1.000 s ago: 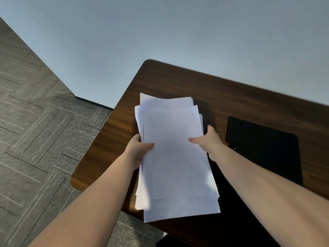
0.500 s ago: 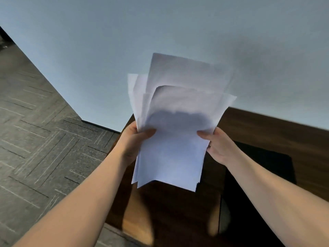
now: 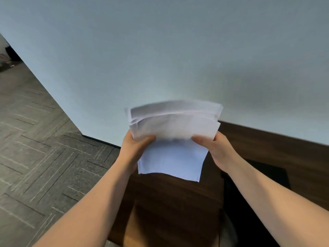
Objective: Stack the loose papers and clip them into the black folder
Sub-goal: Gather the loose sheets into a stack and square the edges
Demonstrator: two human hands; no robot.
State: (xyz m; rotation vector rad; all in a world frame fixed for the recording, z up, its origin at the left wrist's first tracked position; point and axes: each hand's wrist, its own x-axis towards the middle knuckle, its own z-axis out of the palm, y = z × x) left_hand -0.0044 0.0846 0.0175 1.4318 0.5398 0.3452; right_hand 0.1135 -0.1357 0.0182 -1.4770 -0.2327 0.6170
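**Papers held upright, edges not yet squared**

Above the desk [image 3: 267,145], at the middle of the view, both hands hold the papers [image 3: 170,139] in the air. Behind them a pale wall fills everything from 9 o'clock round to 3 o'clock, and a grey patterned floor lies at 8 o'clock. The desk is dark wood and runs from 6 o'clock to 3 o'clock. On it, at about 4 o'clock, lies the black folder [image 3: 267,175], flat and partly hidden by the right forearm.

The papers stand roughly upright, their top halves drooping forward and blurred; the sheets are uneven at the top edge. The left hand [image 3: 132,150] grips the left side, the right hand [image 3: 217,148] the right side, fingers closed on the sheets with thumbs in front.

This looks like the stacking step. The next move probably calls for tapping the lower edge on the desk until the sheets line up, then carrying them to the folder.
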